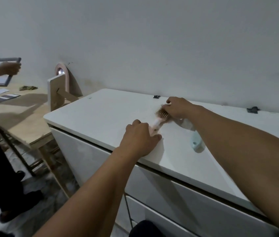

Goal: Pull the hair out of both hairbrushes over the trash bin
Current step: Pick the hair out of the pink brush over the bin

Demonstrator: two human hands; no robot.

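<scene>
A pink hairbrush [157, 122] lies on the white dresser top [104, 113], its bristles full of brownish hair [160, 112]. My left hand [139, 139] curls over the end of its handle. My right hand [178, 107] closes over the head of the same brush, fingertips at the hair. A light blue hairbrush [196, 142] lies just to the right, handle toward me, with its head hidden under my right wrist. No trash bin is clearly in view.
The dresser has drawers along its front [178, 199]. A dark rounded thing [143, 228] sits at the bottom edge. A pink mirror [63, 74] and a photo frame back [56, 93] stand on a wooden table [15, 117] at left, where another person's hand [10, 68] holds a grey frame.
</scene>
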